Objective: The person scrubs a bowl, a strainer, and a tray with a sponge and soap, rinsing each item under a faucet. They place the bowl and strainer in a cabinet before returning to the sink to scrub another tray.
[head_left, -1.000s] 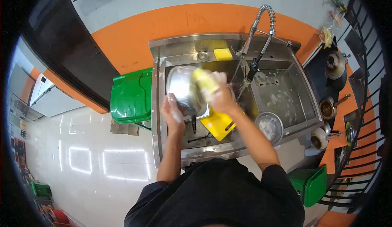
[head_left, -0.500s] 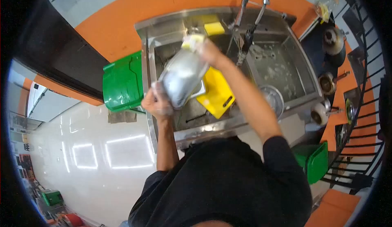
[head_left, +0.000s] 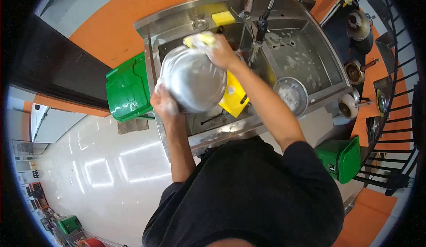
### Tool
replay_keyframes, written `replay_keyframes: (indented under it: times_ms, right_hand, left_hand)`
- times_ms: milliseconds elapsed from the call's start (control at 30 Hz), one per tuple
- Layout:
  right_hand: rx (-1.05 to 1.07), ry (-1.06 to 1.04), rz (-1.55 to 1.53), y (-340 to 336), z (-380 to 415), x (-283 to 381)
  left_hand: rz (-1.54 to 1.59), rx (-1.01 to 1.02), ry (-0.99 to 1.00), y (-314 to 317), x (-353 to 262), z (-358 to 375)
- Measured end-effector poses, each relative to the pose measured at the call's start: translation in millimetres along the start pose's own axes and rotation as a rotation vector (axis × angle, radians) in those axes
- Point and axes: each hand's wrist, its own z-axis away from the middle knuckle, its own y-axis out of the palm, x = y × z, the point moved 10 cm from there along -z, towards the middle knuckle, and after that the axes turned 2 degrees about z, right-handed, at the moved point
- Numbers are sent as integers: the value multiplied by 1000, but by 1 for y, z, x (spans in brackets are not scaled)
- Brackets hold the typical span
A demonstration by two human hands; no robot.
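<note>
As I watch, the left hand (head_left: 165, 102) grips a steel bowl (head_left: 194, 79), the right hand (head_left: 222, 54) a sponge (head_left: 205, 38) at its rim.

The metal bowl (head_left: 195, 80) partly hides the yellow board (head_left: 234, 97); the top edge crops the faucet (head_left: 262, 24).

Smooth, shiny metal bowl (head_left: 195, 82); glossy plastic bin (head_left: 128, 89); matt cloth shirt (head_left: 248, 193)

Bowl (head_left: 195, 80) silver-grey. Sponge (head_left: 201, 39) yellow. Cutting board (head_left: 233, 101) yellow. Bin (head_left: 128, 87) green. Wall band (head_left: 128, 14) orange. Shirt (head_left: 248, 193) plain black.
</note>
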Motion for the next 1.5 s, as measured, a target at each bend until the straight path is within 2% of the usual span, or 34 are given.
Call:
replay_keyframes:
  times_ms: [100, 133, 200, 267, 333, 400, 433, 467, 533, 600, 633, 667, 733, 767, 800, 867, 933, 1000, 1067, 1133, 1167, 1200, 1267, 1333, 1400, 1433, 1467, 1500]
  right_hand:
    - [-266, 84, -5, -13, 64, -2]
    - [-338, 101, 40, -9, 82, -11]
    - [-399, 498, -277, -6, 115, 1]
    - [-685, 231, -218, -16, 120, 47]
    - [-650, 241, -224, -26, 110, 36]
    - [-532, 651, -288, -31, 105, -26]
    - [-459, 832, -589, -29, 95, -58]
    - [-360, 1005, -889, -20, 85, -77]
    - [-309, 1046, -1012, -30, 62, -65]
    - [-342, 868, -1145, -47, 34, -86]
    - [-500, 915, -1165, -47, 40, -96]
    - [-496, 914, -1168, -41, 43, -90]
    - [-357, 953, -809, -38, 44, -84]
    - [-429, 943, -780, -54, 33, -92]
    - [-473, 941, -785, -73, 22, -107]
    - [-475, 910, -1069, -66, 14, -107]
    - [-467, 976, -741, -49, 40, -93]
    - [-461, 1103, -954, -50, 43, -115]
    - [-537, 892, -1287, -91, 13, -146]
    - [-719, 850, -1396, -110, 15, -160]
    - [-817, 839, -1373, -117, 19, -160]
    - [-817, 829, -1373, -121, 20, -158]
    - [-1090, 941, -1531, -116, 60, -157]
    - [-629, 1044, -1535, -75, 82, -135]
    - [-374, 1066, -1200, -46, 92, -75]
    - [-374, 1095, -922, -48, 101, -62]
    - [-348, 1113, -921, -47, 102, -74]
    - [-381, 1133, -838, -59, 106, -102]
  left_hand:
    - [121, -61, -229, -21, 26, -4]
    - [211, -7, -308, -16, 33, -5]
    - [346, -60, -285, -19, 40, -5]
    - [358, -48, -225, -4, 25, 0]
    - [377, -32, -173, 9, 18, 3]
    - [163, -93, -14, -8, 9, 16]
    - [-15, 19, 208, -6, 7, 23]
    - [-246, 113, 324, 3, -7, 35]
    - [-427, 240, 386, 35, -17, 56]
    - [-510, 286, 421, 39, -21, 69]
    - [-592, 328, 474, 46, -25, 73]
    - [-593, 325, 477, 46, -31, 74]
    - [-640, 376, 631, 58, -45, 80]
    - [-612, 408, 819, 61, -46, 93]
    - [-580, 499, 916, 76, -56, 108]
    - [-638, 547, 944, 82, -67, 111]
    - [-676, 604, 985, 88, -68, 112]
    - [-728, 662, 988, 92, -66, 119]
    - [-758, 776, 1006, 103, -64, 135]
    - [-798, 762, 1044, 98, -72, 138]
    - [-796, 754, 1074, 98, -76, 140]
    - [-788, 742, 1105, 101, -79, 139]
    - [-795, 741, 1088, 103, -73, 138]
    - [-817, 682, 1090, 98, -62, 130]
    - [-865, 695, 1068, 108, -49, 127]
    - [-916, 708, 1056, 114, -41, 127]
    - [-933, 689, 1037, 116, -36, 128]
    - [-910, 807, 1041, 123, -28, 139]
